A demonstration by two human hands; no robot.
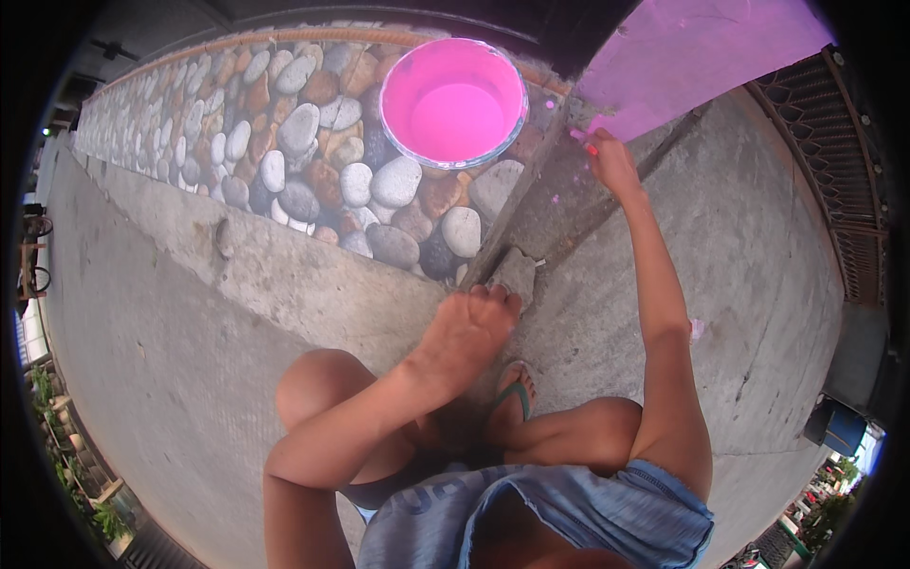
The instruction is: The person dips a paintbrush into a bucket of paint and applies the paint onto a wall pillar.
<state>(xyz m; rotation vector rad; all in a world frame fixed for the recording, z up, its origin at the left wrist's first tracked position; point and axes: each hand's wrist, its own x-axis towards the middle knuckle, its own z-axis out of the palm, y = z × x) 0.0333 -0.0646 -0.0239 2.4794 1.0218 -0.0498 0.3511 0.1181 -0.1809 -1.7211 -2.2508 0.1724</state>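
My right hand point(612, 163) reaches out to the lower corner of a pink-painted wall point(697, 62). It is closed on a small pink-smeared paintbrush point(597, 125), mostly hidden by the fingers. The brush is at the wall's bottom edge. A round bucket point(389, 112) of pink paint point(460, 119) stands to the left, on a pebble-patterned floor covering point(299, 133). Nearer to me, my left hand point(469, 332) is closed, its fingers curled down beside a grey, ragged lump point(517, 273) at the step's edge. What those fingers hold, if anything, is hidden.
A low concrete step point(284, 270) borders the pebble covering. Pink drips point(555, 199) spot the concrete beside it. My sandaled foot point(517, 394) is below my left hand. A dark metal grille point(839, 161) stands at the right, with a blue container point(839, 427) farther down.
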